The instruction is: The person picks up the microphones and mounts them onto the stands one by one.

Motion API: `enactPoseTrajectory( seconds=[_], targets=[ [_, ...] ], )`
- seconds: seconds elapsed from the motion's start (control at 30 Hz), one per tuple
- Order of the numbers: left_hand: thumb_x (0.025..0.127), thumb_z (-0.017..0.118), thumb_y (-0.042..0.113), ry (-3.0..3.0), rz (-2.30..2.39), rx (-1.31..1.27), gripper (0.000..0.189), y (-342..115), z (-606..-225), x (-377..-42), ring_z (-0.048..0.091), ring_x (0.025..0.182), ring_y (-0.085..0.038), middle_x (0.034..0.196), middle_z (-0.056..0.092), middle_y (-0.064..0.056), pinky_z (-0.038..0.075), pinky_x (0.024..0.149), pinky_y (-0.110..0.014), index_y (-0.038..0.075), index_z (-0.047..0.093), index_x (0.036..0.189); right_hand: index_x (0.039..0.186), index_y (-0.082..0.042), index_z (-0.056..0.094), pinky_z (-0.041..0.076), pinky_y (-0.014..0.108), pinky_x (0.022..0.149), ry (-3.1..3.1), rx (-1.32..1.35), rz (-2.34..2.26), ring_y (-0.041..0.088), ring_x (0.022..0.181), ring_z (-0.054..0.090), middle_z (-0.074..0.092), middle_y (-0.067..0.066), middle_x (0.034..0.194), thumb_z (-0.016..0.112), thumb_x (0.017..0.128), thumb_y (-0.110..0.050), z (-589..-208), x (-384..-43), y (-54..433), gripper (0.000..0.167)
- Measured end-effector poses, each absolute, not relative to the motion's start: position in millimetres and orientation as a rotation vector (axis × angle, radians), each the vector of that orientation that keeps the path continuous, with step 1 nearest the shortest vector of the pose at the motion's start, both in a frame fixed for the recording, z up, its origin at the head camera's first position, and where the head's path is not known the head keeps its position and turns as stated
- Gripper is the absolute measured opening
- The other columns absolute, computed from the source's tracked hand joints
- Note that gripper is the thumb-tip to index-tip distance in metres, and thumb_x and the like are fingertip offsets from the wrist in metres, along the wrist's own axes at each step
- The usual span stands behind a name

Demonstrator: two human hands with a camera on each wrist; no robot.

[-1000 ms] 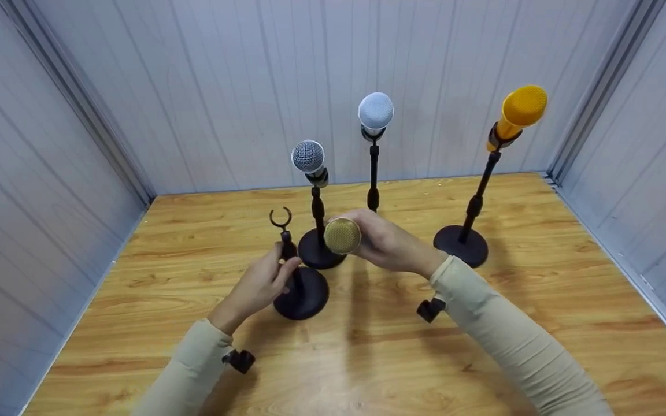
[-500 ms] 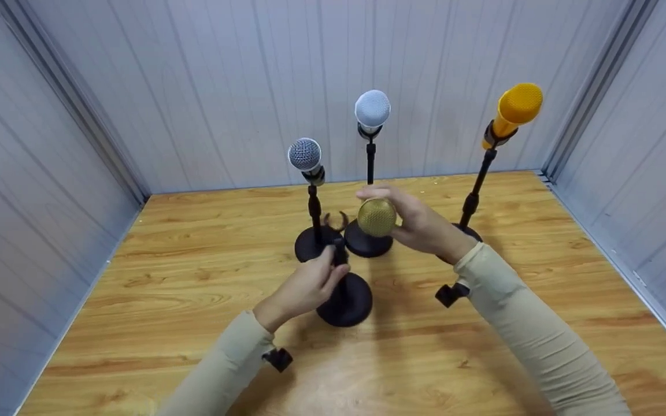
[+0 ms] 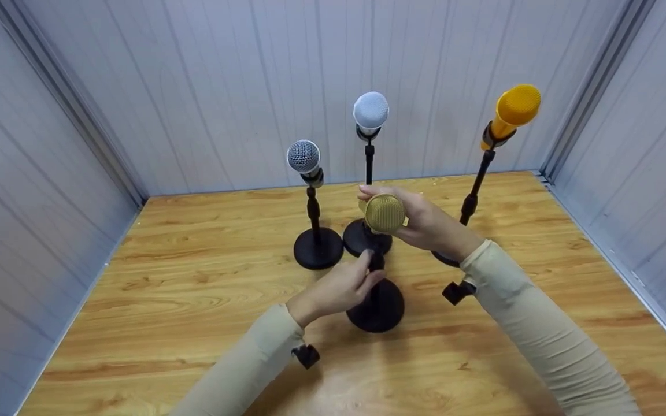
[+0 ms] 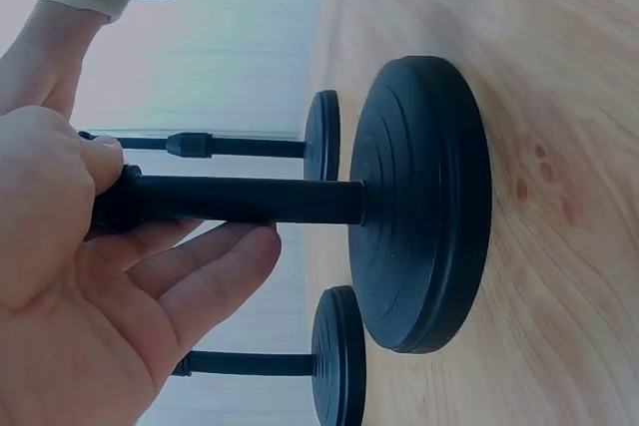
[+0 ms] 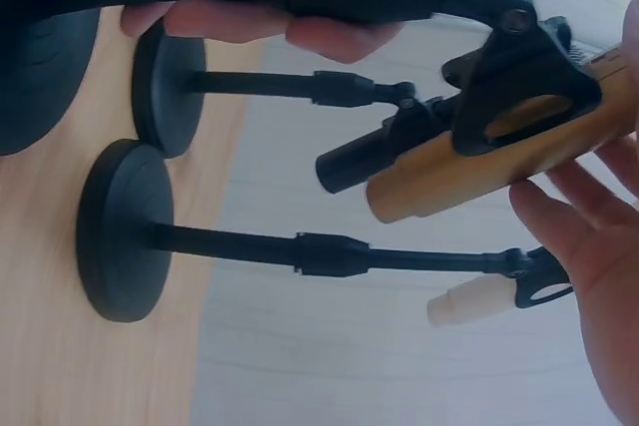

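Observation:
My left hand [image 3: 336, 289] grips the upper pole of a black microphone stand [image 4: 250, 200], whose round base [image 3: 384, 309] is on the table. Thumb and fingers wrap the pole in the left wrist view. My right hand [image 3: 431, 222] holds a gold microphone [image 3: 385, 212] above this stand, mesh head toward the head camera. In the right wrist view, the stand's open clip [image 5: 524, 97] lies against the gold microphone's body; whether the body is fully seated in it I cannot tell. From the head view the clip is hidden behind the microphone and hands.
Behind stand a silver-mesh microphone [image 3: 303, 156], a white microphone [image 3: 371, 110] and a yellow microphone [image 3: 518, 105], each on its own black stand. The stand bases sit close beyond my hands on the wooden table [image 3: 194, 277]. Panelled walls [image 3: 223, 86] enclose the back and sides.
My left hand has carried the stand to the right, its clip now under the gold microphone. My right hand moved right and slightly away with the microphone, then slowed.

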State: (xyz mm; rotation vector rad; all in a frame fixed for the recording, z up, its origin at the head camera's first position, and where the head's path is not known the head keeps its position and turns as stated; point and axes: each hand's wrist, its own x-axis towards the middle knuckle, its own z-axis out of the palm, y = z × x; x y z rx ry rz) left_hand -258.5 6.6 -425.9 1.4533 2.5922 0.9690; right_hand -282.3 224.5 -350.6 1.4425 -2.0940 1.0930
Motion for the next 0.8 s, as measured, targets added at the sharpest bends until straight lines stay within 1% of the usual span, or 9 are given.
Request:
enactPoseTrajectory(
  seconds=[0.07,0.13,0.2,0.27,0.37,0.53,0.6,0.7,0.8],
  targets=[
    [0.111,0.044,0.022,2.562,0.956,1.410,0.021,6.9,-427.6,-258.4,0.051,0.064,-0.008,0.080,0.056,0.001,0.043,0.061,-0.023,0.001,0.047,0.112,0.152,-0.002,0.041,0.040,0.042,0.112,-2.139,1.445,1.104,0.030,0.134,0.053,0.052,0.012,0.148,0.073,0.091,0.003,-352.1,-281.6,226.8,0.070],
    [0.111,0.043,0.022,2.534,0.950,1.372,0.020,6.6,-429.7,-258.1,0.052,0.068,-0.007,0.086,0.061,-0.003,0.043,0.063,-0.023,0.003,0.047,0.111,0.154,-0.007,0.040,0.037,0.042,0.114,-2.197,1.432,1.099,0.027,0.136,0.050,0.050,0.007,0.150,0.079,0.088,-0.006,-352.5,-279.8,229.2,0.076],
    [0.112,0.040,0.022,2.506,0.949,1.339,0.019,6.2,-431.8,-257.8,0.053,0.072,-0.007,0.095,0.066,-0.007,0.044,0.066,-0.023,0.004,0.047,0.110,0.154,-0.010,0.039,0.035,0.041,0.115,-2.265,1.409,1.123,0.025,0.136,0.048,0.049,0.004,0.150,0.086,0.082,-0.014,-351.9,-277.6,230.7,0.086],
    [0.112,0.040,0.023,2.491,0.974,1.324,0.019,5.3,-433.1,-257.0,0.054,0.074,-0.006,0.097,0.067,-0.008,0.044,0.067,-0.022,0.005,0.049,0.111,0.152,-0.010,0.039,0.034,0.041,0.115,-2.303,1.394,1.157,0.024,0.136,0.046,0.047,0.003,0.151,0.090,0.077,-0.016,-352.0,-276.7,231.2,0.092],
    [0.112,0.042,0.026,2.488,1.014,1.319,0.022,4.4,-435.3,-256.5,0.056,0.080,-0.007,0.097,0.066,-0.005,0.047,0.072,-0.023,0.008,0.051,0.117,0.150,-0.010,0.040,0.033,0.041,0.116,-2.325,1.366,1.205,0.024,0.137,0.046,0.048,0.003,0.151,0.090,0.077,-0.013,-352.6,-276.6,230.3,0.089],
    [0.111,0.043,0.032,2.526,1.027,1.318,0.024,3.7,-441.0,-255.9,0.058,0.081,-0.007,0.089,0.058,0.004,0.048,0.073,-0.023,0.012,0.051,0.122,0.149,-0.011,0.043,0.035,0.040,0.115,-2.344,1.328,1.247,0.022,0.137,0.047,0.051,0.002,0.149,0.085,0.082,-0.012,-355.2,-277.9,228.3,0.080],
    [0.111,0.042,0.033,2.539,1.020,1.325,0.025,3.7,-441.7,-255.9,0.058,0.081,-0.008,0.090,0.060,0.002,0.049,0.073,-0.024,0.012,0.051,0.123,0.149,-0.011,0.043,0.037,0.039,0.114,-2.360,1.316,1.286,0.021,0.136,0.048,0.051,0.001,0.148,0.084,0.083,-0.012,-356.4,-278.0,228.7,0.078],
    [0.111,0.042,0.033,2.551,1.005,1.332,0.027,4.1,-441.6,-255.9,0.060,0.084,-0.008,0.094,0.064,-0.001,0.051,0.077,-0.026,0.011,0.050,0.125,0.147,-0.011,0.045,0.042,0.038,0.110,-2.389,1.293,1.340,0.021,0.130,0.053,0.055,0.001,0.141,0.083,0.085,-0.013,-358.1,-278.1,229.6,0.072],
    [0.111,0.042,0.032,2.553,0.982,1.326,0.028,5.1,-441.4,-255.0,0.061,0.087,-0.009,0.096,0.066,-0.004,0.052,0.079,-0.027,0.011,0.050,0.126,0.146,-0.011,0.046,0.045,0.038,0.107,-2.388,1.300,1.378,0.023,0.126,0.055,0.056,0.002,0.138,0.082,0.085,-0.012,-360.8,-278.8,230.2,0.070]
  ],
)
